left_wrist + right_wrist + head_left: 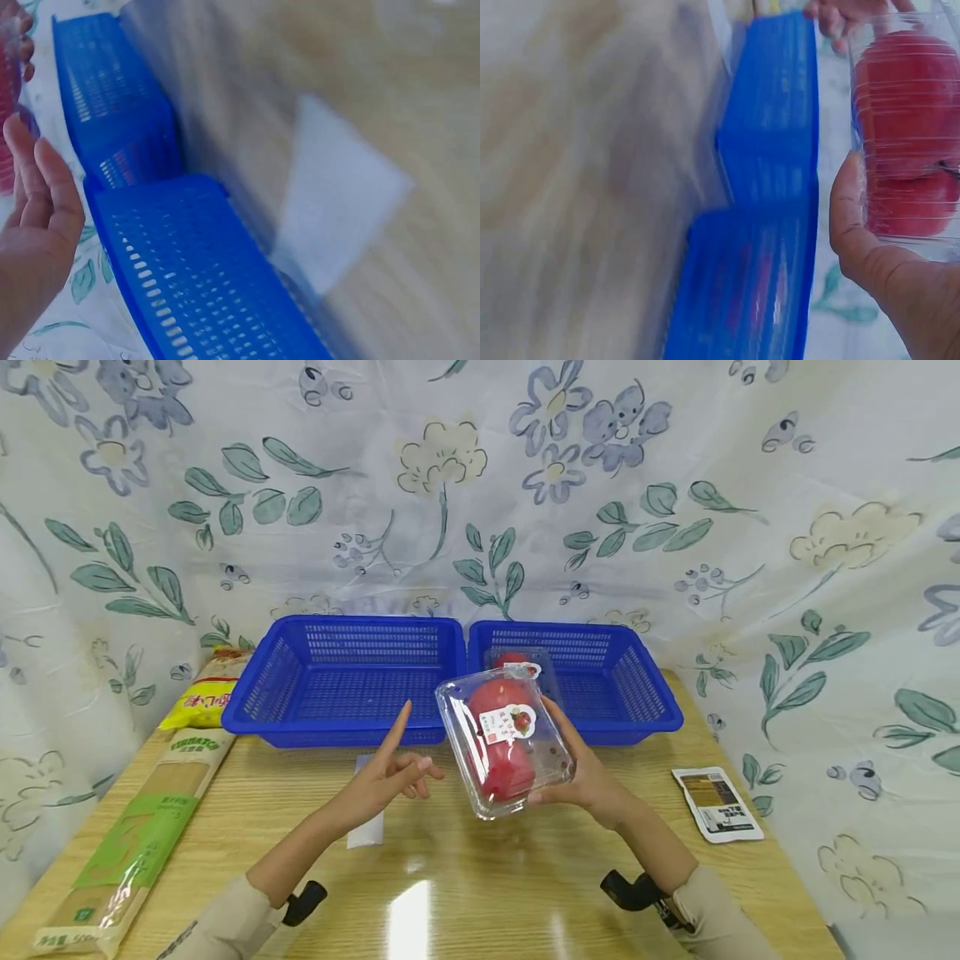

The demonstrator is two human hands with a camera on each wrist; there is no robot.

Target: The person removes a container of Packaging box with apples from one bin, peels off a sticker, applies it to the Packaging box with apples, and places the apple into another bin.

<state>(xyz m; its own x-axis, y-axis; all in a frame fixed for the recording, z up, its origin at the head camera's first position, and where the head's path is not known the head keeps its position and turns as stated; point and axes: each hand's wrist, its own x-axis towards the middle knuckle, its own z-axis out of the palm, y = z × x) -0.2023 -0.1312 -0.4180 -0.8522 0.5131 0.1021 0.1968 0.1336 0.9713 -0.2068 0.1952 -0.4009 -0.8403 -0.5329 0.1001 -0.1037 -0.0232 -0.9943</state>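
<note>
My right hand (588,781) grips a clear plastic box of red fruit (501,739) by its right side, tilted above the table. A white label with a fruit picture is on the lid. In the right wrist view the thumb lies along the wall of the fruit box (907,112). My left hand (393,777) hovers left of the box, apart from it, index finger extended and the others loosely bent; it holds nothing. Behind, the right blue basket (622,727) contains another clear box of red fruit (551,681), partly hidden by the held one.
Left of it stands another blue basket (337,727), bare inside. A white packet (366,833) lies under my left hand. Along the left edge are a long green noodle pack (138,827) and a yellow bag (202,697). A small flat pouch (717,804) lies at right.
</note>
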